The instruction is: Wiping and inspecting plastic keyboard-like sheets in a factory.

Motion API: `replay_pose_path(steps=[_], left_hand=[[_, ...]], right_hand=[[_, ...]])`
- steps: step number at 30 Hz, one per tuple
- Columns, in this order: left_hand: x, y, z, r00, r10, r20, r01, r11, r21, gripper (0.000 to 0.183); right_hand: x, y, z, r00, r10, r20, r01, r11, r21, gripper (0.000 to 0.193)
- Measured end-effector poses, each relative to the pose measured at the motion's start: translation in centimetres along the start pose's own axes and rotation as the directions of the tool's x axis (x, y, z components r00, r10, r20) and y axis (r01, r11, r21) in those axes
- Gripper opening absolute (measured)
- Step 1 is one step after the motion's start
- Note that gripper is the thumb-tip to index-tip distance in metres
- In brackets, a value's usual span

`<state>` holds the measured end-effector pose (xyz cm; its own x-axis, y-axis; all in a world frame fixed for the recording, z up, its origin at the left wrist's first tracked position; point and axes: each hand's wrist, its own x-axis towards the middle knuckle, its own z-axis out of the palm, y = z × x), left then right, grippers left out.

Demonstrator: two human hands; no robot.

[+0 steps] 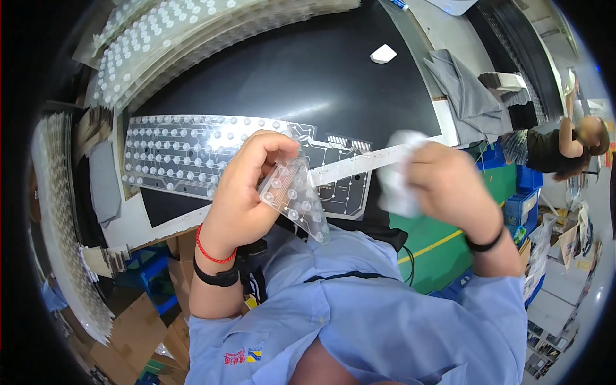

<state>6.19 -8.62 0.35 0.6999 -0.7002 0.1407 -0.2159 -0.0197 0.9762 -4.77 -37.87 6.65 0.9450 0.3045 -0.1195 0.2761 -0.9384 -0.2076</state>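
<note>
A clear keyboard membrane (192, 151) with rows of round domes and silvery traces lies on a black work surface. My left hand (240, 189) is closed on it, lifting its right part so a domed flap (296, 196) folds up over the layer below. From the fold a white strip (359, 165) runs, stretched, to my right hand (446, 186). My right hand is smeared by motion, its fingers closed around a crumpled white cloth (398, 183). The strip's far end is hidden at these fingers; I cannot tell if they pinch it.
Stacks of similar membranes (147, 48) stand at the back left, with more sheets (64, 212) along the left edge. A white wedge-shaped piece (383, 54) lies on the black surface (308, 64). Grey cloth (463, 90) hangs at right. Another person (564, 144) is far right.
</note>
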Motion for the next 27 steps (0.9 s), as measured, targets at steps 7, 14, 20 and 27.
replay_pose_path(steps=[7, 14, 20, 27], left_hand=[[0.1, 0.0, 0.5, 1.0, -0.022, -0.008, 0.022, 0.999, -0.035, 0.034], [0.1, -0.1, 0.1, 0.999, -0.006, -0.041, 0.004, 0.999, -0.047, 0.039], [0.2, -0.2, 0.5, 0.999, -0.011, -0.046, 0.009, 0.999, -0.045, 0.04], [0.2, 0.5, 0.4, 0.998, -0.037, -0.046, 0.031, 0.993, -0.117, 0.035]], right_hand=[[0.5, 1.1, -2.2, 0.905, 0.136, -0.403, -0.09, 0.987, 0.131, 0.008], [1.8, -0.2, 4.0, 0.897, -0.142, -0.419, 0.262, 0.934, 0.245, 0.02], [-3.0, 6.8, -0.3, 0.816, 0.267, -0.513, -0.199, 0.963, 0.184, 0.018], [5.5, 2.4, 5.1, 0.803, -0.042, -0.594, 0.111, 0.991, 0.08, 0.036]])
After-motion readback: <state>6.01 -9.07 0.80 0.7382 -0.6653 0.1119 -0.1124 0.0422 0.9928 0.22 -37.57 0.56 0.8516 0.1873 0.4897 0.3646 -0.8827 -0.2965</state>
